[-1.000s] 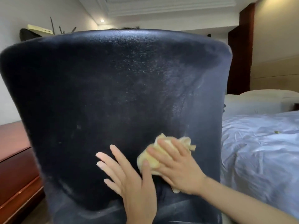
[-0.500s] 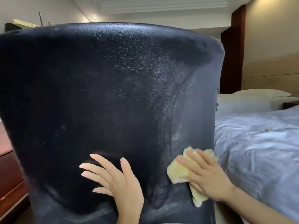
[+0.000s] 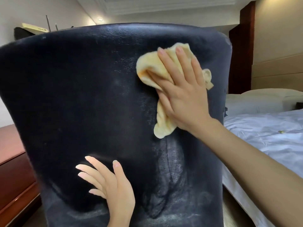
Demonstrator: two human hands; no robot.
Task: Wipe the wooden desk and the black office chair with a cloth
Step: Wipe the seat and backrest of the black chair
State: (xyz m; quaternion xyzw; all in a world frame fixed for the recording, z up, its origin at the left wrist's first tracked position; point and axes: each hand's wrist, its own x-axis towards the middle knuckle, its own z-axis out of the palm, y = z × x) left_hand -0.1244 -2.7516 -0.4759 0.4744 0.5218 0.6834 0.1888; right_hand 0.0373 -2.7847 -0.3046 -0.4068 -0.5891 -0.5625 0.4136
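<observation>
grained black leather chair (image 3: 82,95); soft yellow cloth (image 3: 150,66); glossy wooden desk (image 3: 14,177).

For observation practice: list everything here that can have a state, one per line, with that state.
Chair: upright, back towards the camera, pale smears low down.
Cloth: bunched, pressed on the chair's upper back.
Right hand: fingers straight, pressing the cloth.
Left hand: open, fingers spread on the lower back.
Ceiling light: on.
Bed: cover creased.
</observation>
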